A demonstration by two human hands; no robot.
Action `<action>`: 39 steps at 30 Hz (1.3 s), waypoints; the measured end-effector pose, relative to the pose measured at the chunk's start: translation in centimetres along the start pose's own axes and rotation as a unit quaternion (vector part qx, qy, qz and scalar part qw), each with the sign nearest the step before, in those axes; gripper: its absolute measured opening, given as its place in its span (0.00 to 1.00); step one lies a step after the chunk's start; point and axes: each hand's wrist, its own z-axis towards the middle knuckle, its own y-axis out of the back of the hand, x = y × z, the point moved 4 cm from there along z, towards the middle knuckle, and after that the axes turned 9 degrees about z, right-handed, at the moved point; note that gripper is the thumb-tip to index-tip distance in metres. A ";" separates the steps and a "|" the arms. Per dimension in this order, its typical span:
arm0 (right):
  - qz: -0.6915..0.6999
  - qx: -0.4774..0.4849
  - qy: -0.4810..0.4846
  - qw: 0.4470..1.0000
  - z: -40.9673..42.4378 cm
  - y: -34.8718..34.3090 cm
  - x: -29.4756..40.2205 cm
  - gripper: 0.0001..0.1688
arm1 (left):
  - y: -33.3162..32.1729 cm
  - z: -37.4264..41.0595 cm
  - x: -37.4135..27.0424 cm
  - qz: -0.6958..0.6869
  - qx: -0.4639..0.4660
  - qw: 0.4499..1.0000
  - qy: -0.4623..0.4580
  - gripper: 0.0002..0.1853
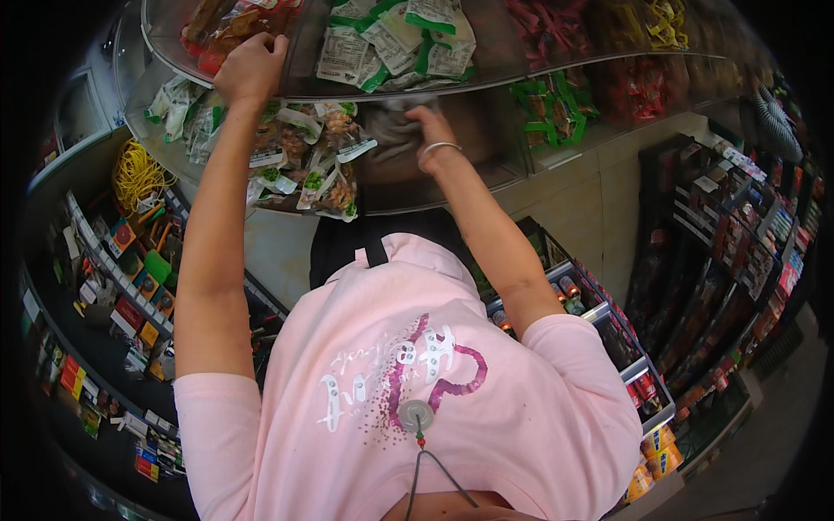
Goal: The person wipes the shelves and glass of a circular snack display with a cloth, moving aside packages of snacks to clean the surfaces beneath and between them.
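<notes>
My left hand [251, 71] is curled over the front rim of the upper clear plastic bin [215, 83], beside red packets of brown snacks [244, 23]; its fingertips are mostly hidden. Lower and to the right, my right hand [433, 133], with a silver bangle on the wrist, is on a blurred grey cloth [394, 127] inside a lower compartment. Clear packets with green print [329, 176] fill the compartment left of that cloth. White and green sachets [397, 42] lie in the upper bin between and above my hands.
Green-edged packets [554, 111] sit to the right in the lower tier. Shelves of small boxed goods and a yellow cord bundle [140, 174] stand at the left. A rack with cans [645, 387] is close by my right arm. Further shelving [736, 215] and a striped sleeve [775, 120] show at the right.
</notes>
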 end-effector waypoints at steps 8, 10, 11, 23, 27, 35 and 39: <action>0.166 -0.060 0.086 0.981 3.0 6.7 5.5 0.15 | 1.0 -0.3 -0.2 -0.009 0.013 1.000 -0.006 0.21; 0.026 -0.088 0.098 0.991 -0.4 6.5 8.2 0.18 | 0.8 -0.6 0.3 0.000 0.002 1.000 0.007 0.20; -0.110 -0.128 0.133 0.977 -2.1 6.5 8.8 0.19 | 0.7 -0.5 0.3 0.003 -0.006 1.000 0.012 0.20; -0.828 0.068 0.289 0.475 4.7 3.9 -1.9 0.28 | 0.8 -0.4 -0.2 -0.001 0.019 1.000 0.005 0.21; -0.807 0.284 0.338 0.393 2.3 3.6 -7.1 0.19 | 0.7 -0.2 0.0 0.000 0.018 1.000 0.000 0.21; -0.707 0.436 -0.068 0.553 0.5 -0.3 -3.7 0.15 | 1.1 -0.1 -0.1 -0.001 0.024 1.000 0.013 0.21; -0.456 0.455 -0.256 0.721 -3.8 2.3 2.7 0.06 | 1.2 -0.1 -0.5 -0.002 0.017 1.000 0.000 0.20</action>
